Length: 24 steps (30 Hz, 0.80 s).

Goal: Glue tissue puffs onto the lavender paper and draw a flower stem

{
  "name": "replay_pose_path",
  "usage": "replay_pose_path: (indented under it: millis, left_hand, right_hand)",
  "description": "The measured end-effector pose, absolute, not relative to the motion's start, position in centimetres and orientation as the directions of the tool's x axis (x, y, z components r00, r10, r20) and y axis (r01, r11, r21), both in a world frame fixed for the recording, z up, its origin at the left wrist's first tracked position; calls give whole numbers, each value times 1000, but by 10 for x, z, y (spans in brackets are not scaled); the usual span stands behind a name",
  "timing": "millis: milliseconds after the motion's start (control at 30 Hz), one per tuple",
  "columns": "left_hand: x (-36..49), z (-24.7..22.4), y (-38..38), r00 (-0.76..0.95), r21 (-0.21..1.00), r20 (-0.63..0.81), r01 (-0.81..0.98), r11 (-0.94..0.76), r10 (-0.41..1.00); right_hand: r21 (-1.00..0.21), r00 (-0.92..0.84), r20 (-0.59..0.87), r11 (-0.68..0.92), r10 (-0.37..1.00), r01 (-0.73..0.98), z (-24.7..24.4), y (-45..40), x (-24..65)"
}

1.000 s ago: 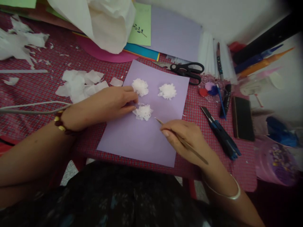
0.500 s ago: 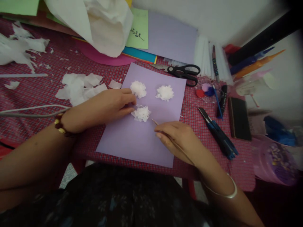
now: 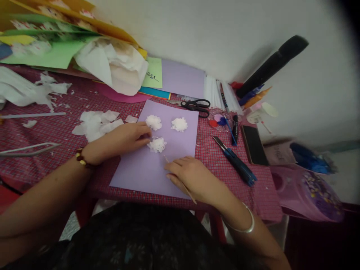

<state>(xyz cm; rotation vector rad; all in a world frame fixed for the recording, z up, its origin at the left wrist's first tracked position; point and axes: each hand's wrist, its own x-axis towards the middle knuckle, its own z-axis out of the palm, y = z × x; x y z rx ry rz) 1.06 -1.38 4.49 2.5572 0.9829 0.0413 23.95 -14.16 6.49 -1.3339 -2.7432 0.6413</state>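
Lower white flower [image 3: 156, 144], mid-frame on the purple sheet [image 3: 135, 176], is apparently being positioned, left fingers [image 3: 144, 131] slightly parted beside it with nothing visibly held, a thin stick [image 3: 191, 196] pinched by right fingers [image 3: 173, 167]; light, steady guidance seems called for.

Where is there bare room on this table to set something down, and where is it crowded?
Free: the purple sheet below the lowest white flower, left of the right hand; the cloth corner below the blue cutter. Crowded: around the scissors and paints.
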Motion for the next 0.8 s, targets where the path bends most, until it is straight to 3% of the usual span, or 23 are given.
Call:
replay_pose_path:
  millis: [367, 800]
  left_hand:
    - [14, 42, -12, 666, 450, -62, 683, -575, 743]
    - [17, 42, -12, 678, 424, -66, 683, -594, 732]
  right_hand:
    - [-442, -582, 72, 549, 810, 709, 51, -135, 250]
    - [-451, -585, 69, 548, 808, 704, 53, -136, 250]
